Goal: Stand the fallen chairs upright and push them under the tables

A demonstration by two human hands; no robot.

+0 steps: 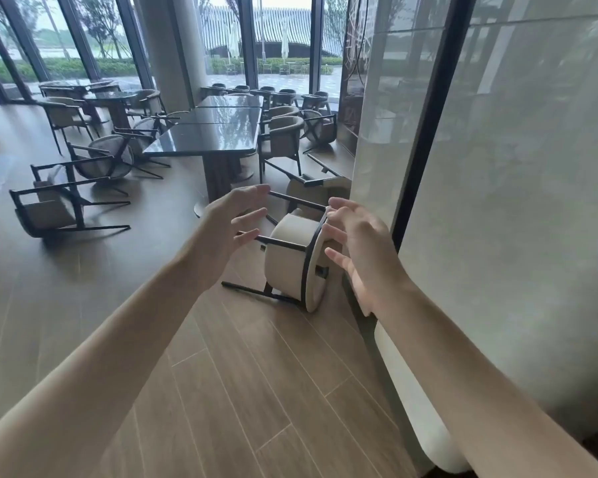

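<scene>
Both hands reach out, the left hand (pixel 232 219) and right hand (pixel 359 250) spread wide and holding nothing, either side of a fallen chair (pixel 290 260) at frame centre. Barely begun, I'd say: more toppled chairs (pixel 66 201) lie at left around the dark table (pixel 214 132).

Single head-worn view, forward and down over both outstretched arms, near the wooden floor (pixel 256 391).

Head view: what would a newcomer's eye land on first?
Two open hands, left hand and right hand, reach toward a cream tipped chair lying on the wood floor beside the pale wall. Further left, more fallen chairs lie around the long dark table.
</scene>
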